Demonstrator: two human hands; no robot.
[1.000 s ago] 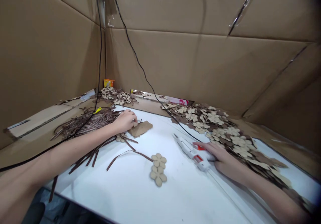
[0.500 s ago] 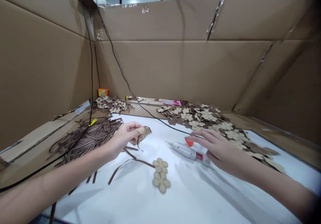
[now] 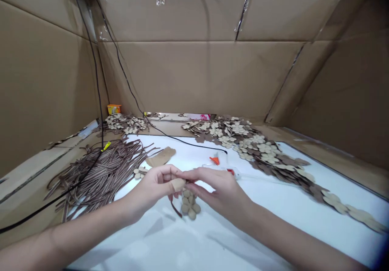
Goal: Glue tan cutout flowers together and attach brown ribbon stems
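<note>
My left hand (image 3: 162,186) and my right hand (image 3: 217,188) meet fingertip to fingertip above the white board, both closed in a pinch. A beige covering wraps the left thumb tip. From under the fingers hangs a thin brown strip (image 3: 176,211). Joined beige flower cutouts (image 3: 191,208) show just below the right fingertips, their upper part hidden by the hands. Behind the right hand lies a glue gun (image 3: 231,171), mostly covered by it. Beyond the left hand are a beige scrap (image 3: 162,156) and a small flower cutout (image 3: 138,173).
A heap of brown strips (image 3: 100,173) lies at left, crossed by a black cable (image 3: 88,173). Flower cutouts are piled at right (image 3: 261,145) and back left (image 3: 124,123). An orange box (image 3: 114,109) stands in the corner. Cardboard walls (image 3: 194,76) surround the white board (image 3: 182,246).
My right hand has left the glue gun and come to my left hand. The flower cutouts with their strip are now at my fingertips. The view has shifted right and down.
</note>
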